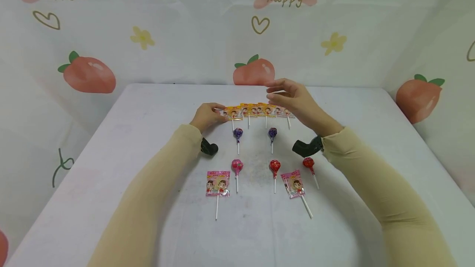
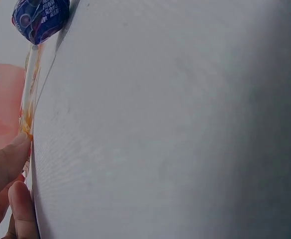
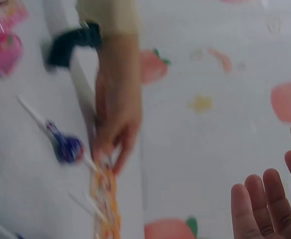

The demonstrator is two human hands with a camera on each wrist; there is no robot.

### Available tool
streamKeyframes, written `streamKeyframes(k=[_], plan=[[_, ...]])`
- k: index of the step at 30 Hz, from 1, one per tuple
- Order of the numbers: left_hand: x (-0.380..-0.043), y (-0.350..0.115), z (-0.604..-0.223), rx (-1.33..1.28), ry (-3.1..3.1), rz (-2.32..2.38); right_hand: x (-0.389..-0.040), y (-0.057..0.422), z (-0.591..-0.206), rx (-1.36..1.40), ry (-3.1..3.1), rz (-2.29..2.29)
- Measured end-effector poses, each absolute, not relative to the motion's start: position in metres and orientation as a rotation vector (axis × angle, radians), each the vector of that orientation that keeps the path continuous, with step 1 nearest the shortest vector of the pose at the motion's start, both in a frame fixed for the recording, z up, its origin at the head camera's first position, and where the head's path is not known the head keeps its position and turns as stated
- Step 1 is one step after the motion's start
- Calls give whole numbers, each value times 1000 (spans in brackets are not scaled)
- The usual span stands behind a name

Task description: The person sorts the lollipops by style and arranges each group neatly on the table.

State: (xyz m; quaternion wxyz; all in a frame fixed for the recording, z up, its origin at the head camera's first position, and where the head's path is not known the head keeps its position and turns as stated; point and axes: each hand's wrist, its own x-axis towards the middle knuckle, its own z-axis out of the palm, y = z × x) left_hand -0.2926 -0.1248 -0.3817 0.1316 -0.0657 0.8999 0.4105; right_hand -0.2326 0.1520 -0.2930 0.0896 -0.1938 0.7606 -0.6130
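At the left end of a back row of flat wrapped lollipops, my left hand [image 1: 208, 115] pinches the edge of a yellow-wrapped lollipop [image 1: 233, 113]. The left wrist view has the thumb [image 2: 8, 164] against its orange wrapper, seen edge-on. Two more yellow-wrapped lollipops [image 1: 266, 110] lie beside it, then a pink-wrapped lollipop [image 1: 284, 111] at the right end. My right hand [image 1: 291, 97] is raised near that right end and holds nothing. Its fingers [image 3: 254, 204] are spread and relaxed in the right wrist view.
Nearer the front are two purple round lollipops [image 1: 272, 132], a pink round lollipop [image 1: 237, 165] and two red ones [image 1: 275, 166]. Two pink flat packets [image 1: 218, 183] with sticks lie closest. A patterned curtain [image 1: 200, 24] hangs behind the white table [image 1: 148, 106].
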Motion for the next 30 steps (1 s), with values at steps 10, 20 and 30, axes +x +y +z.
streamKeyframes(k=[10,20,30], plan=[[-290,-125,-380,-151,2632,1197,-186,97,-315,-782,2225,-1580],[-291,-125,-383,-125,2653,1197,-168,66,-353,-825,2229,-1287],[-292,-125,-383,-127,2655,1200,-165,51,-367,-886,2394,-957]])
